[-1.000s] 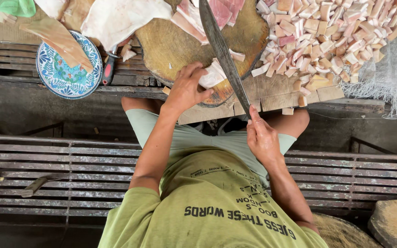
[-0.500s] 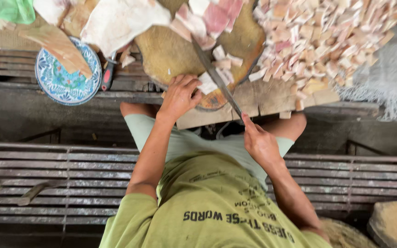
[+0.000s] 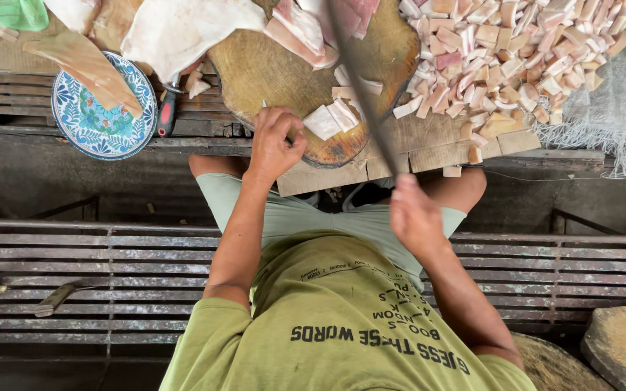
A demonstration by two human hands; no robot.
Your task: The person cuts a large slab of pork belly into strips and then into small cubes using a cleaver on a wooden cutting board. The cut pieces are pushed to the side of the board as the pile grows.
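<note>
**Long blade raised over the chopping block**

Gripping the handle of a long knife (image 3: 360,87) with the right hand (image 3: 413,217), fingers clamped around it; blade blurred, running from hand up and slightly left across the round wooden block (image 3: 269,72). Pressing curled left hand (image 3: 275,143) beside pale meat strips (image 3: 331,117) near the block's front edge. Lying right: heap of cut cubes (image 3: 516,51). Sitting left: blue patterned plate (image 3: 88,123), red-handled tool (image 3: 167,112).

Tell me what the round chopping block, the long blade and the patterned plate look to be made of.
Chopping block: wood, judging by its brown grainy face and rough, worn edge. Blade in the right hand: probably metal, dark and dull, though motion blur hides detail. Plate: likely glazed ceramic or enamel, glossy with a blue and green floral pattern; which one is unclear.
</note>
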